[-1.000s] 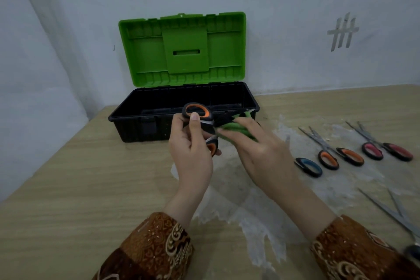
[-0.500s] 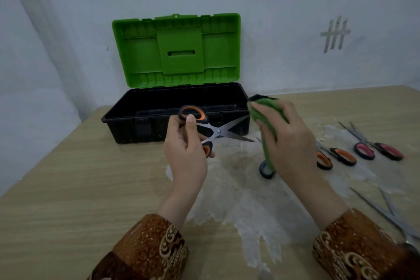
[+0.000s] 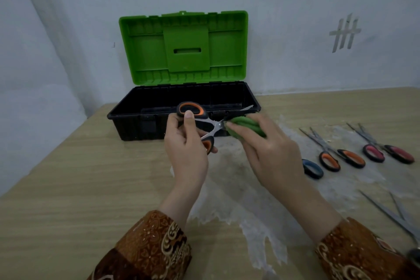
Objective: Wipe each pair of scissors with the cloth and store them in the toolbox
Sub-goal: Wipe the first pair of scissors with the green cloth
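My left hand (image 3: 185, 150) grips a pair of orange-handled scissors (image 3: 197, 118) by the handles, blades spread and pointing right. My right hand (image 3: 270, 154) holds a bunched green cloth (image 3: 244, 124) wrapped on the lower blade, close to the pivot. The upper blade tip shows above the cloth. Both hands are just in front of the black toolbox (image 3: 136, 116), whose green lid (image 3: 184, 48) stands open against the wall. More pairs lie on the table to the right: blue-handled scissors (image 3: 312, 168), orange-handled scissors (image 3: 341, 159) and red-handled scissors (image 3: 388, 152).
A crumpled clear plastic sheet (image 3: 238, 200) covers the wooden table (image 3: 79, 188) under the hands and the loose scissors. Another pair of scissors (image 3: 400, 218) lies at the right edge, partly cut off. A wall stands right behind the toolbox.
My right hand had drawn the cloth off the blades to the right; it has now come back left and closed the cloth on the lower blade. The left hand stayed in place.
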`<action>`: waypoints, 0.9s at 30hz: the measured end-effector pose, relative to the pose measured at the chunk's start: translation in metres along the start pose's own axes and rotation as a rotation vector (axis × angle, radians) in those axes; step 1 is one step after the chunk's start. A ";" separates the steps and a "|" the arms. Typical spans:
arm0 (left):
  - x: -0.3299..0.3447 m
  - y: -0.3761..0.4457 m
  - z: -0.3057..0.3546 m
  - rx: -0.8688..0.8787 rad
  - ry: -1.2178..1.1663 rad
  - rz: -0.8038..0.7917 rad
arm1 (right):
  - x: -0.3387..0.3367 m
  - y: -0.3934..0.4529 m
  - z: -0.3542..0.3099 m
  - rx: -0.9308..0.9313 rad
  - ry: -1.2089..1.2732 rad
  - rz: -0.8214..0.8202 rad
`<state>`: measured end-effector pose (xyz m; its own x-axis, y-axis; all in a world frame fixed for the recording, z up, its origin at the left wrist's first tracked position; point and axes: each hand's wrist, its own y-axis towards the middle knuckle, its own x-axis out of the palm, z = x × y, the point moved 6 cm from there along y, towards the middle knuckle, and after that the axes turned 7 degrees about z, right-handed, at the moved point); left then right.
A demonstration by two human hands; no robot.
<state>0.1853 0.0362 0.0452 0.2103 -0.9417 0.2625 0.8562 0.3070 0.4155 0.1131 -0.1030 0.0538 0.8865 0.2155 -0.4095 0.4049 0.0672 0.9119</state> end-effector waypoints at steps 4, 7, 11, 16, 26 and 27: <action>0.001 -0.004 0.011 0.193 0.050 -0.046 | 0.002 0.000 -0.020 -0.114 0.042 -0.007; 0.003 -0.004 0.011 0.291 0.111 -0.082 | 0.006 0.000 -0.017 -0.051 -0.011 -0.025; 0.002 -0.003 0.008 0.275 0.101 -0.082 | -0.001 0.002 0.002 0.101 0.009 0.036; 0.009 -0.014 0.022 0.526 0.245 -0.153 | 0.003 0.002 -0.001 0.140 0.182 -0.021; 0.010 -0.017 0.026 0.600 0.289 -0.191 | 0.005 0.001 0.009 0.136 -0.167 -0.137; 0.010 -0.017 0.025 0.577 0.273 -0.189 | 0.006 0.000 0.015 0.151 -0.185 -0.140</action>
<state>0.1613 0.0250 0.0627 0.2584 -0.9642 -0.0589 0.5160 0.0863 0.8522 0.1218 -0.1167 0.0513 0.8398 0.0317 -0.5420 0.5429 -0.0655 0.8373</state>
